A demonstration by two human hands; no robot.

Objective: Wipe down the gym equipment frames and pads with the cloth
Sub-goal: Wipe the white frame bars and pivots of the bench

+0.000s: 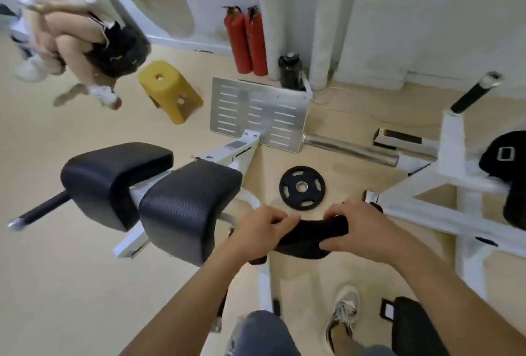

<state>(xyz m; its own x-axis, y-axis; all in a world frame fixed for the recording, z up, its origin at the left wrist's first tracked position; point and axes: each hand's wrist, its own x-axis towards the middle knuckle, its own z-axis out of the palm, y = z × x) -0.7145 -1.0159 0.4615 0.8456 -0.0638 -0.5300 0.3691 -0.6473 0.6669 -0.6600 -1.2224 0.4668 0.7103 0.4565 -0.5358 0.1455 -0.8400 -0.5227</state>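
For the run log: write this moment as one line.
phase: cloth prep | left hand: grips cloth | right hand: grips cloth | pad: cloth not on it | weight plate: on floor

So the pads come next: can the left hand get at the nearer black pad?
Probably yes: nothing lies between the left hand and the nearer pad beside it, though it grips the cloth.

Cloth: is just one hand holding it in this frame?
No, the left hand and the right hand each grip one end of the black cloth, which is stretched between them.
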